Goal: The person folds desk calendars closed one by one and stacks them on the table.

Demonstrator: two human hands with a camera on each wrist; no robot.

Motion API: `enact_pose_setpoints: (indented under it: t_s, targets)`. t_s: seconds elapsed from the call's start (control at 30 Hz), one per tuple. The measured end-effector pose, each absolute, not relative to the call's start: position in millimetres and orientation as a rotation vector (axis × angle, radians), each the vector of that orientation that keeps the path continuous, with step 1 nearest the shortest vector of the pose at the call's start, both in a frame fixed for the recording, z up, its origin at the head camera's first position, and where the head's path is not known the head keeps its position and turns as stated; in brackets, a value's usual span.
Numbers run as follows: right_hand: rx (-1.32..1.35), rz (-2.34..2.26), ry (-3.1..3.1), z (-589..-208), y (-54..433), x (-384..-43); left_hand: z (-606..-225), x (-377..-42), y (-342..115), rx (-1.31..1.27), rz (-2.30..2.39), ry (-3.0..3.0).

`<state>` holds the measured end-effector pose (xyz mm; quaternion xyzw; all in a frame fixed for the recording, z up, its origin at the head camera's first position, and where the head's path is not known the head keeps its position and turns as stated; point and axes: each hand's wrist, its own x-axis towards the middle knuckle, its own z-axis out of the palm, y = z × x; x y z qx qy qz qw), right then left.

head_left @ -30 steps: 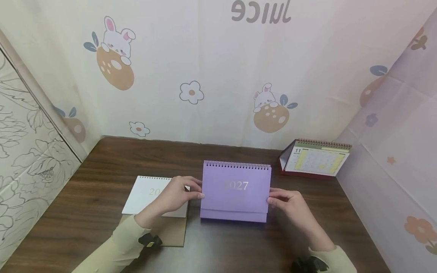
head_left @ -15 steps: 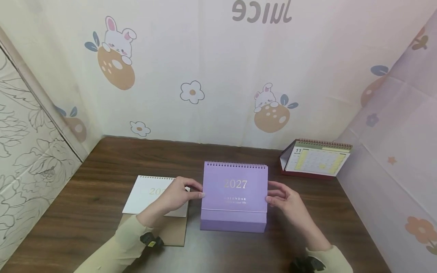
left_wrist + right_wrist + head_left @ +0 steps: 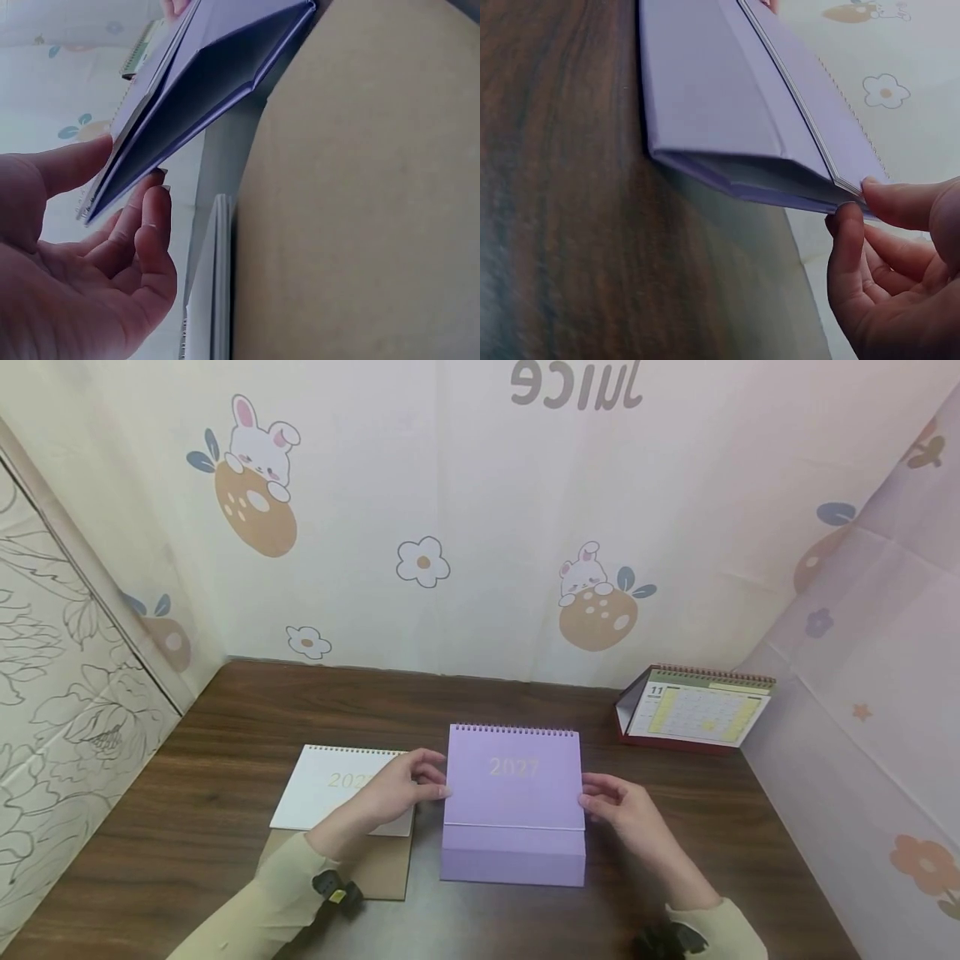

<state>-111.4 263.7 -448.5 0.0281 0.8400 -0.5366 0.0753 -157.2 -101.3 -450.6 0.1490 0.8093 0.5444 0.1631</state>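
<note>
A purple spiral-bound desk calendar [image 3: 514, 802] marked 2027 leans back low on the table. My left hand [image 3: 397, 789] pinches its left edge, thumb on the front and fingertips behind. At the opposite edge, my right hand [image 3: 626, 810] pinches it the same way. From the side, the left wrist view shows the calendar's folded stand [image 3: 202, 90] as a narrow hollow wedge. The right wrist view shows the wedge's other end [image 3: 772, 180] just beside the fingers. A white 2027 calendar [image 3: 315, 789] lies flat on the left, partly behind my left forearm.
A brown board [image 3: 386, 868] extends from beneath the white calendar toward me. An upright desk calendar [image 3: 697, 706] showing 11 stands at the table's back right, beside the side curtain. A printed curtain [image 3: 495, 610] hangs along the back edge of the dark wooden table [image 3: 225, 760].
The purple calendar has leaned further back and flattened, its top edge dropping and its lower front edge sliding toward me. Both hands have stayed at its sides, the right moving slightly inward.
</note>
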Motion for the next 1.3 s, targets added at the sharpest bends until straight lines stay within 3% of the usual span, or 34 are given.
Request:
enact_pose_setpoints:
  t_s: [0.5,1.3]
  targets:
    - [0.175,-1.463,2.573,-458.8,253.6,-108.0,-463.9,-162.2,-95.6,0.574,1.25,2.503]
    - [-0.02,-1.057,2.834,-465.1,248.0,-106.5,-464.8,-159.2,-86.7,0.684,0.876,2.665]
